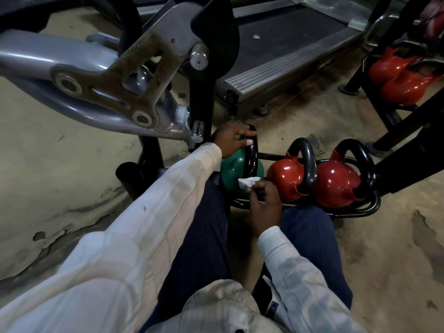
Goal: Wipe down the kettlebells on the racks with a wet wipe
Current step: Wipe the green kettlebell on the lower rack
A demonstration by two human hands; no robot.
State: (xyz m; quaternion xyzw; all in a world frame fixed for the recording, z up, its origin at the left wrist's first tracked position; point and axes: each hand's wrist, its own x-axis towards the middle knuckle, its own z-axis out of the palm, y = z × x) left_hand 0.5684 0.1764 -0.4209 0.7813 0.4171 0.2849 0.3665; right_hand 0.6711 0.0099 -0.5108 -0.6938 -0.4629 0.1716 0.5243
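**While left hand [231,141] grips handle [253,157], right hand [264,203] presses wet wipe [248,182] to green kettlebell [234,169]**

The green kettlebell rests at the left end of a low black rack [370,210] on the floor [72,183], two red kettlebells [286,176] just beside it. Fingers of the left hand curl round its black handle near the top. The right hand pinches the crumpled white wet wipe against the kettlebell's near side. A second rack [389,116] of red kettlebells stands well apart.
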